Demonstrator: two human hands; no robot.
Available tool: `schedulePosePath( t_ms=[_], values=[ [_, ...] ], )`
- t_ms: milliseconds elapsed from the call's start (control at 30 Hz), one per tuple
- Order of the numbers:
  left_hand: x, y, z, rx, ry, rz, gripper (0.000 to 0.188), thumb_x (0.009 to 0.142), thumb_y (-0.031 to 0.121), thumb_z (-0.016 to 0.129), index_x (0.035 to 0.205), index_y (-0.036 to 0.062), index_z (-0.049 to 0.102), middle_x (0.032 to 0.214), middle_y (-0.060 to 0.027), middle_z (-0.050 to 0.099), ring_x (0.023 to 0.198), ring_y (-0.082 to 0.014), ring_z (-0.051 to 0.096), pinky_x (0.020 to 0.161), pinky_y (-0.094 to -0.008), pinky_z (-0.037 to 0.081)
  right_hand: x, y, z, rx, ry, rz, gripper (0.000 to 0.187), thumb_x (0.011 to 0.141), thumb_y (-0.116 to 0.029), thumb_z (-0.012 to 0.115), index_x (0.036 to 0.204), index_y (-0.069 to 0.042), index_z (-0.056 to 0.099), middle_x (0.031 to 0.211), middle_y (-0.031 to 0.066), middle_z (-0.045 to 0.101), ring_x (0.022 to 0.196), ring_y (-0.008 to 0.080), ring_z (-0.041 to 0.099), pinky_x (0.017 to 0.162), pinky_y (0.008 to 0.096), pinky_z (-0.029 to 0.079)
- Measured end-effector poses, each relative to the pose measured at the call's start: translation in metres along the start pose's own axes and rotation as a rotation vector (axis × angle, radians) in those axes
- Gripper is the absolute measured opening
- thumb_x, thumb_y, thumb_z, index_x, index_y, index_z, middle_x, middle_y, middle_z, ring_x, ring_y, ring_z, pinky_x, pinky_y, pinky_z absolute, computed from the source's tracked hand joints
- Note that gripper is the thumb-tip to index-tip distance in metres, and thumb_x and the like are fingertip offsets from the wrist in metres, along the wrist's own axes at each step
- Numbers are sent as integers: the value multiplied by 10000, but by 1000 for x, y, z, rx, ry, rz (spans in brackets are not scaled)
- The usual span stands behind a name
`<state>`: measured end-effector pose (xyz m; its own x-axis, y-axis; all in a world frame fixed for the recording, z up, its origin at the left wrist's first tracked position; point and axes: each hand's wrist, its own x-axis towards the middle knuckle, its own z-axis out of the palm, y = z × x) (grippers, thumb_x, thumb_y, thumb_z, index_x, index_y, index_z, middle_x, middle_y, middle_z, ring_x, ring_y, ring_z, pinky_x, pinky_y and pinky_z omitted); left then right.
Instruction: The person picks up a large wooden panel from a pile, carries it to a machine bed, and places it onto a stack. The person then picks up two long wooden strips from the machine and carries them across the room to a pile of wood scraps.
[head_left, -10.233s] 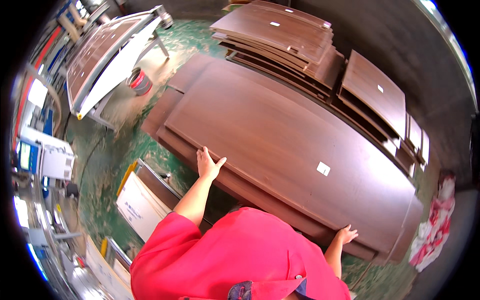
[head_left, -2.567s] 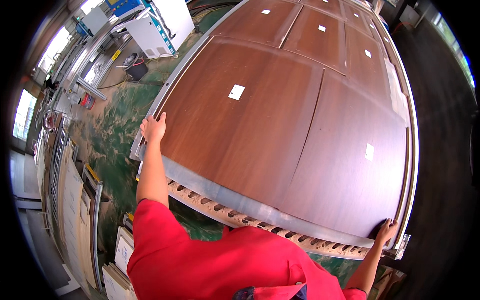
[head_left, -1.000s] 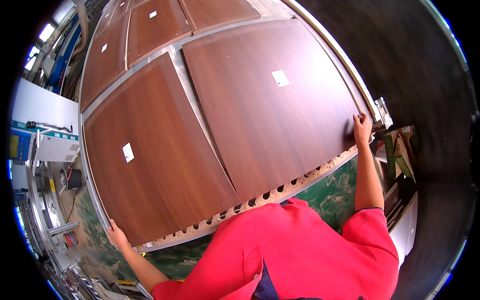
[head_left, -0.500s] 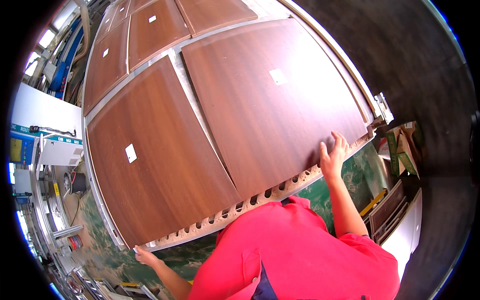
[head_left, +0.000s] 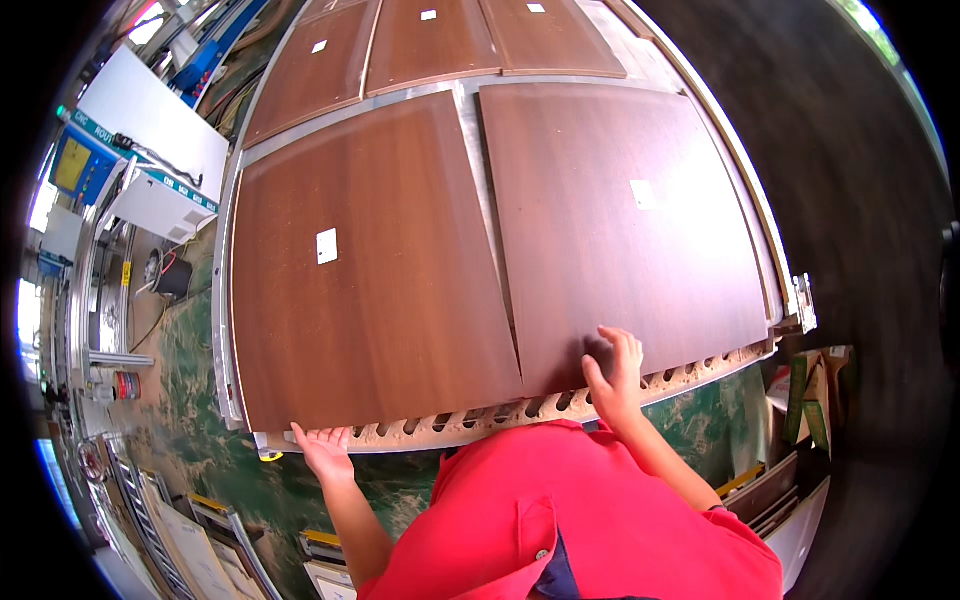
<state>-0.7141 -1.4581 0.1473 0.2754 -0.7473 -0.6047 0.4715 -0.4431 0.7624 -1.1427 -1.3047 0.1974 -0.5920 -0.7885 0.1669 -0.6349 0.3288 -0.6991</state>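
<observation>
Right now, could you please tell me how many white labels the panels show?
5: a label on the near left panel, a second label on the near right panel, and three behind: left label, middle label, right label. More may lie beyond the top edge.

The left hand (head_left: 325,455) is held, palm up, at the near edge of the left brown panel (head_left: 375,290), and the right hand (head_left: 616,382) above the right brown panel (head_left: 600,220).

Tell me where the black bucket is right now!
The black bucket is on the left of the head view, on the floor beside the big table, just below the white box.
</observation>
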Motion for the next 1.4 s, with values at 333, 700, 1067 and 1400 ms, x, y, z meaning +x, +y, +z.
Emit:
schedulePosePath(
  t_ms=[333,700,1067,1400],
  values=[
    [9,6,6,-18,176,-33,515,877,594,419,957,98,530,761,-32,556,617,-153,484,552,-283,325,-8,-34,32,427,-238,165,311,843,-106,583,1121,13,508,1024,123,566,923,231,547,865,351,433],
    [-37,59,19,-58,33,2,555,847,625,436,963,92,535,761,-44,563,605,-156,520,558,-284,352,44,-84,36,1305,-666,702,252,859,-78,529,1093,10,495,1013,95,594,949,192,570,850,320,464],
    [26,114,-59,-610,-486,178,782,842,669,346,1231,4,479,1243,-129,525,1129,-252,488,967,-392,377,40,-112,35,1233,-498,730,217,833,61,513,1049,59,524,961,151,628,851,219,627,794,328,515],
    [90,230,-59,102,-701,-98,799,874,624,341,1288,-53,428,1259,-167,526,1152,-279,512,983,-403,382,46,-122,28,1158,-501,761,218,824,49,509,1041,62,512,959,154,617,850,223,621,794,327,507]
  ],
)
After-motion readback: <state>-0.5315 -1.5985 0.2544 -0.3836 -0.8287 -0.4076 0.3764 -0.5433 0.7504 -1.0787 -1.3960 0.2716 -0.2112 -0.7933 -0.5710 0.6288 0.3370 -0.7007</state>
